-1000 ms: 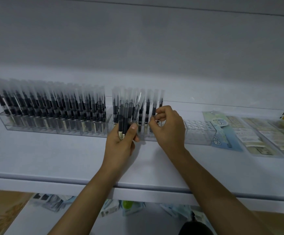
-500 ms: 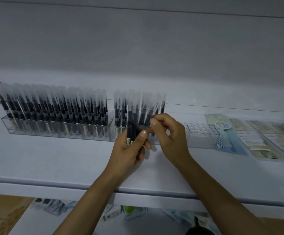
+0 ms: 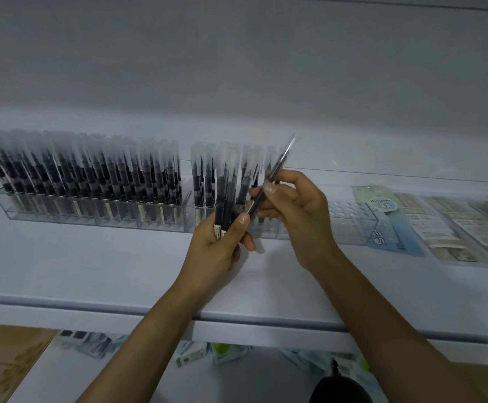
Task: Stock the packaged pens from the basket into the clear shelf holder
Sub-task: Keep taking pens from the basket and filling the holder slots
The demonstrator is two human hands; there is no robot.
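Gripping a bundle of packaged pens (image 3: 226,199) upright in the left hand (image 3: 222,245), fingers curled round it, just before the clear holder (image 3: 47,212) on the shelf (image 3: 91,271). Pinching a single pen (image 3: 279,161), tilted, between thumb and fingers of the right hand (image 3: 298,212), just right of the left hand.

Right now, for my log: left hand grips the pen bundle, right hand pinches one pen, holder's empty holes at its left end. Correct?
No: head view shows the holder has empty holes at its right end. Left hand grips the pen bundle, right hand pinches one pen.
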